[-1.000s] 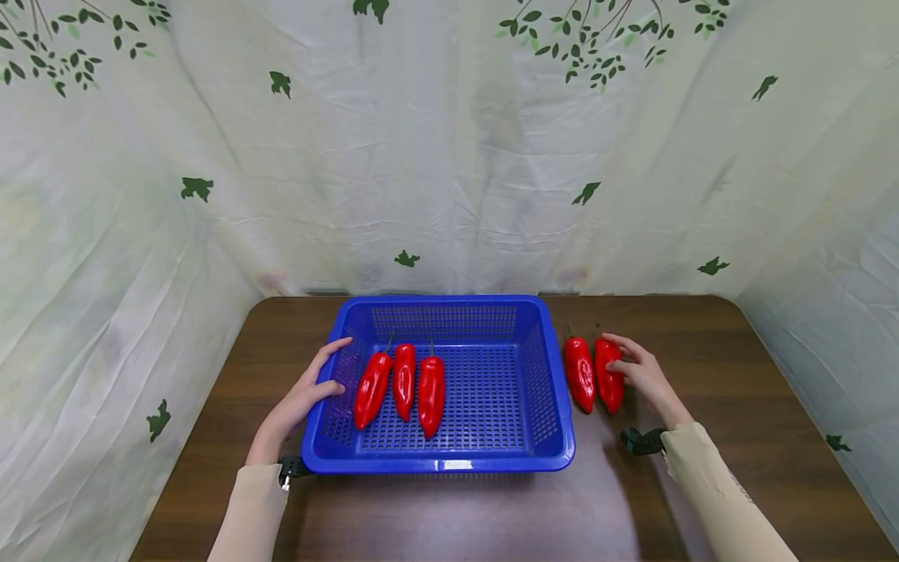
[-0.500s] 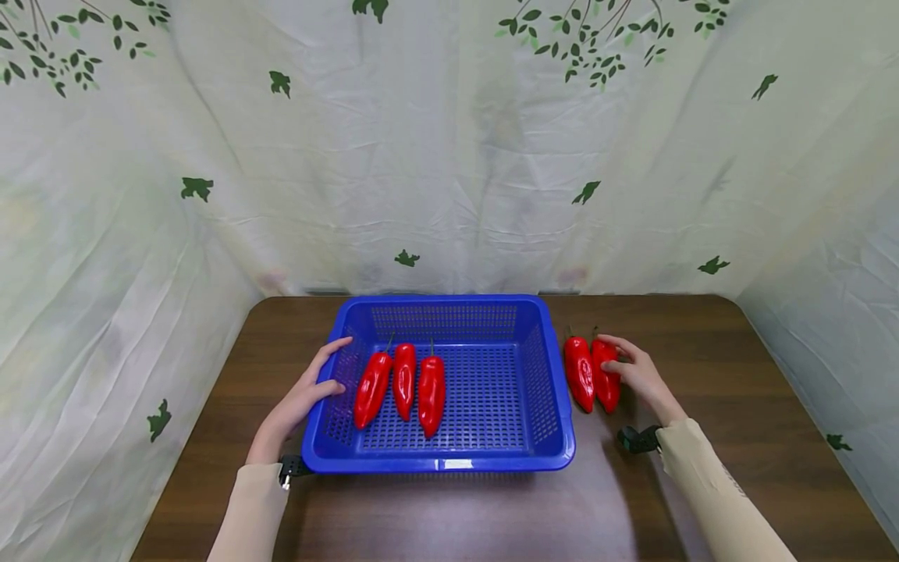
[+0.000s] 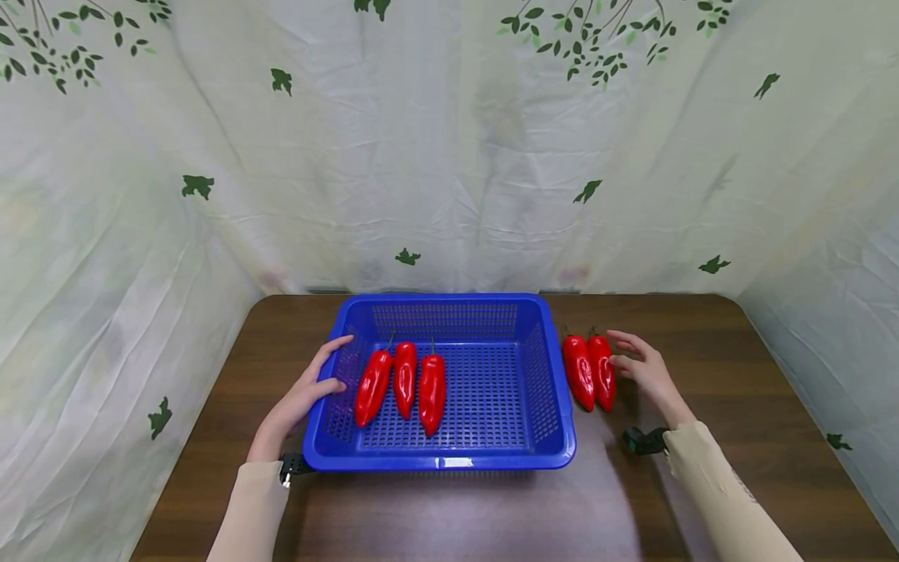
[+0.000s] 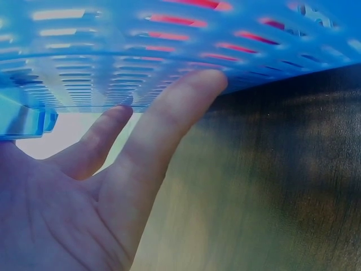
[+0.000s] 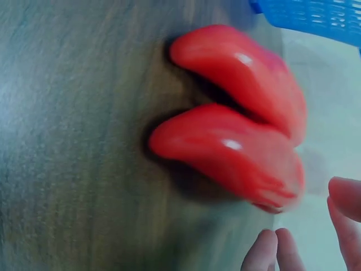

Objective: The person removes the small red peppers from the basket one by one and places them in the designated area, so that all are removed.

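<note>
My left hand (image 3: 298,394) grips the left side of a blue mesh basket (image 3: 449,466); in the left wrist view two digits of that hand (image 4: 141,141) lie along the basket wall (image 4: 113,62). In the basket lie three red peppers (image 3: 373,389) (image 3: 403,381) (image 3: 431,396). Outside its right wall two more red peppers (image 3: 579,373) (image 3: 602,373) lie side by side on the table. My right hand (image 3: 649,378) is just right of the outer one, fingers apart. In the right wrist view its fingertips (image 5: 304,226) stand off that pepper (image 5: 231,149), holding nothing.
A brown wooden table (image 3: 449,515) lies under everything. Pale cloth with green leaf prints (image 3: 449,156) hangs behind it and along both sides. A dark wrist strap with a device (image 3: 642,442) is on my right wrist.
The outer right pepper has shifted left against its neighbour. My right hand moved left with it, then drew back slightly to the right, off the pepper. My left hand has stayed still.
</note>
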A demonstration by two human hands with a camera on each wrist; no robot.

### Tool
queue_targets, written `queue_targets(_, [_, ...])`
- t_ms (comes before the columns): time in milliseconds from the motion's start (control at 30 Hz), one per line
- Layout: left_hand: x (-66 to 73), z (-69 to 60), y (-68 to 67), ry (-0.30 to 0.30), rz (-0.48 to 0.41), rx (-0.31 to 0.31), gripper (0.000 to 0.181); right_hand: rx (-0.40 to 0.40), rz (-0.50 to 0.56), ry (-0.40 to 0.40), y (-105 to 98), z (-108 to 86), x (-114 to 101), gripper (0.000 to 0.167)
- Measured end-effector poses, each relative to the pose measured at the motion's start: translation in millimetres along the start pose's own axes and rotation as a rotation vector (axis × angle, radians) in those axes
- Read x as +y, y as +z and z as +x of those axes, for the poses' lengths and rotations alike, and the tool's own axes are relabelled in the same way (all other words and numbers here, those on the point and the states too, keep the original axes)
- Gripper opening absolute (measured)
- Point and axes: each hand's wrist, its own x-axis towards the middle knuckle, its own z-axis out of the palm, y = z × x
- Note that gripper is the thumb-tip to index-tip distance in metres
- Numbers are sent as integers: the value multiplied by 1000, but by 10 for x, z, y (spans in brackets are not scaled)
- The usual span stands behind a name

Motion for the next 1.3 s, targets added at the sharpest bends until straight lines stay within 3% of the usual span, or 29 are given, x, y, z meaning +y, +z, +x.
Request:
queue_targets(567, [34,-6,19,-5,-30,-2,70,18,49,-103,112,-55,-374,50])
queue_targets(1300, [12,-14,6,-7,5,0,70,-122,177,-223,416,-49,-879,43])
